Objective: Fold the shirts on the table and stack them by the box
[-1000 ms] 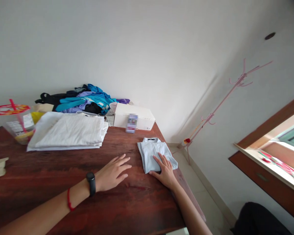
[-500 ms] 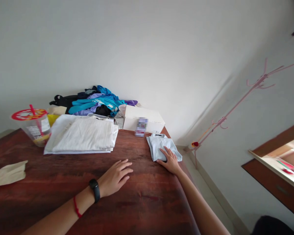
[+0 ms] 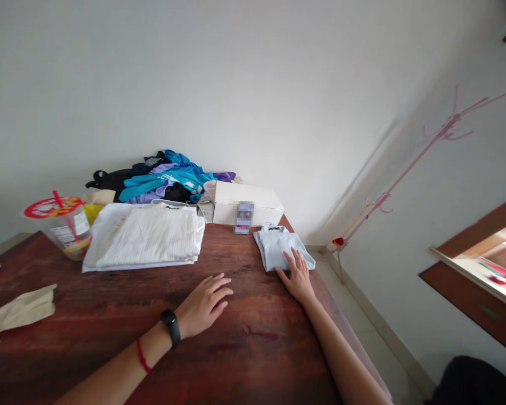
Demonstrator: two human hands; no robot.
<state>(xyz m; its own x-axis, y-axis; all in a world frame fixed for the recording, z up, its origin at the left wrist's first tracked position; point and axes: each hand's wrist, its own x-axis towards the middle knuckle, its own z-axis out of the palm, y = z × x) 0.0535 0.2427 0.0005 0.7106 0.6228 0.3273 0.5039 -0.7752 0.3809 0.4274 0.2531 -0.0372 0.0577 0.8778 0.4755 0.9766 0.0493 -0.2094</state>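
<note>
A light blue folded shirt [image 3: 274,242] lies near the right edge of the dark wooden table [image 3: 236,360]. My right hand [image 3: 298,278] is open, its fingertips resting over the front of this shirt. With a black band on its wrist, my left hand [image 3: 204,304] hovers over or rests on the bare wood, fingers spread and holding nothing. Beyond it on the left is a stack of folded white clothes [image 3: 152,233], the top one finely striped.
A plastic cup [image 3: 67,228] with a red lid and straw stands at the left, behind a beige cloth or paper piece [image 3: 23,312]. Crumpled clothes [image 3: 164,177] and a white box [image 3: 248,202] line the wall. A pink coat rack [image 3: 413,160] stands right of the table.
My right hand has slid back slightly toward me, uncovering more of the blue shirt. My left hand stays spread over the table with little movement. The view has shifted a little.
</note>
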